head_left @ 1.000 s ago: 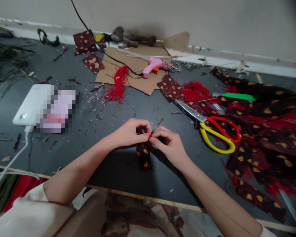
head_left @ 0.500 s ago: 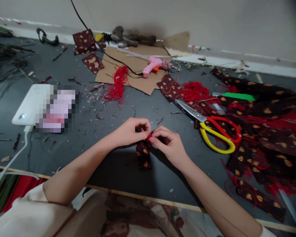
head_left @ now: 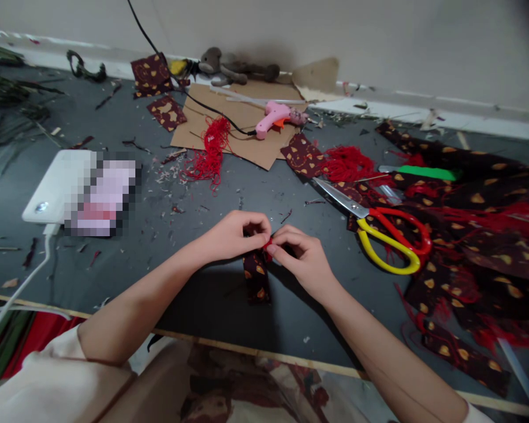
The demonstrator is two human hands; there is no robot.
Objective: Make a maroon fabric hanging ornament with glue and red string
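My left hand [head_left: 242,235] and my right hand [head_left: 300,251] meet near the middle of the grey table, both closed in a pinch. Between their fingertips is a small piece of red thread [head_left: 268,247], partly hidden by the fingers. From the same spot a dark maroon fabric strip [head_left: 256,277] with gold patterns hangs down below my left hand's fingers. Which fingers grip the strip itself is hard to make out.
Scissors [head_left: 365,220] with red and yellow handles lie right of my hands, beside heaped patterned fabric [head_left: 480,235]. A pink glue gun [head_left: 273,117] rests on cardboard [head_left: 242,144]. Red threads [head_left: 214,147], a white power bank [head_left: 55,185] and a phone [head_left: 108,194] are leftward.
Both hands hold almost the same place and pinch. The fingertips of my left hand have shifted very slightly right, closer to my right hand.
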